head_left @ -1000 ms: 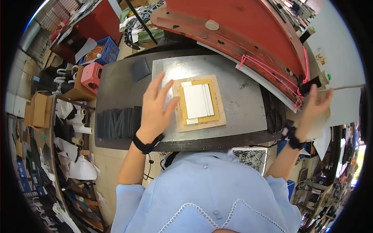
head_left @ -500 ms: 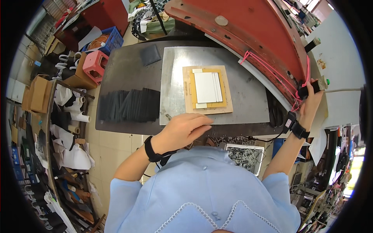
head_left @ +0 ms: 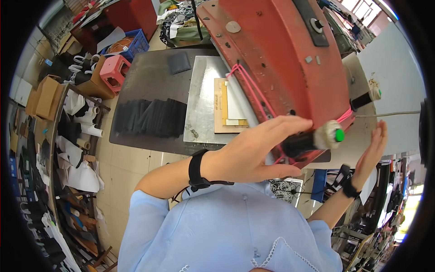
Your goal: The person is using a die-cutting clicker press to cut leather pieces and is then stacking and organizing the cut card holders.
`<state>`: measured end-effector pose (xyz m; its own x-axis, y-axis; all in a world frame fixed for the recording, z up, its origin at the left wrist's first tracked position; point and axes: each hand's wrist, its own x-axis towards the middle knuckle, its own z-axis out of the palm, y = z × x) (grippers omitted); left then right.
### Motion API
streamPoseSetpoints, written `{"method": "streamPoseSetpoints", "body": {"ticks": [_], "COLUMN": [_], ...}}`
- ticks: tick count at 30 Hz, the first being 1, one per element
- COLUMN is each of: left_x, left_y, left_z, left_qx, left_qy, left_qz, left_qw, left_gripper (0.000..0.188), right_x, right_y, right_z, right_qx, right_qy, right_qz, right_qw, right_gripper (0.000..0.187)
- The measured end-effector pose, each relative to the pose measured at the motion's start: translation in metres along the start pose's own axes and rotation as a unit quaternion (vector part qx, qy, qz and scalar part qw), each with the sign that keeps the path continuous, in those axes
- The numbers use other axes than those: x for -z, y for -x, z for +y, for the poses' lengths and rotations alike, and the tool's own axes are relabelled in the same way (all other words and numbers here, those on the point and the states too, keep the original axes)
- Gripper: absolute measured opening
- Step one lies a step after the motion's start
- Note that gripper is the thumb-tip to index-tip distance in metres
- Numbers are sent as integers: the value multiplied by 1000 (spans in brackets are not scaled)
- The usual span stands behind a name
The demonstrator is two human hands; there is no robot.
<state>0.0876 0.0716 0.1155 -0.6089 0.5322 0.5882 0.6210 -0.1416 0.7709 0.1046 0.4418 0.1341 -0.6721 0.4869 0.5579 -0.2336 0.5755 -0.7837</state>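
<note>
The red swing arm [head_left: 290,59] of a press reaches over the worktable, with pink cord tied along its edge. At its near end sticks out a black handle [head_left: 299,144] with a green button. My left hand [head_left: 253,149] is at this handle, its fingers stretched above and its thumb below, not wrapped round it; contact is unclear. My right hand [head_left: 370,152] is raised at the right with straight fingers, holding nothing, near a second black handle [head_left: 364,99]. Under the arm, a wooden cutting die board [head_left: 219,111] with yellow foam and a white sheet [head_left: 234,106] is partly hidden.
The die board lies on a metal plate [head_left: 199,90] on the dark table [head_left: 149,68]. A row of black pieces [head_left: 152,119] and one black square [head_left: 179,63] lie left of it. Beyond stand a pink stool [head_left: 114,72] and a blue crate [head_left: 136,45].
The red arm has swung left over the die board. My left hand has moved right to the near handle. My right hand has let go of the handle and opened.
</note>
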Motion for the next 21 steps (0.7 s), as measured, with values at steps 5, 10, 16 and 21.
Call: {"method": "streamPoseSetpoints", "body": {"ticks": [5, 10, 16, 21], "left_x": [-2, 36, 70, 75], "left_y": [-4, 27, 44, 46], "left_z": [15, 37, 49, 48], "left_qx": [54, 109, 154, 154], "left_qy": [132, 105, 96, 106], "left_qz": [66, 232, 293, 304], "left_qw": [988, 961, 939, 934], "left_gripper": [85, 93, 53, 47], "right_x": [-11, -65, -74, -69], "right_y": [-60, -15, 4, 10], "right_z": [31, -26, -34, -35], "right_qx": [-19, -37, -60, -68], "right_qy": [-120, -261, -353, -397], "right_qz": [-16, -44, -80, -157], "right_qw": [993, 964, 930, 902], "right_gripper": [52, 58, 49, 35]}}
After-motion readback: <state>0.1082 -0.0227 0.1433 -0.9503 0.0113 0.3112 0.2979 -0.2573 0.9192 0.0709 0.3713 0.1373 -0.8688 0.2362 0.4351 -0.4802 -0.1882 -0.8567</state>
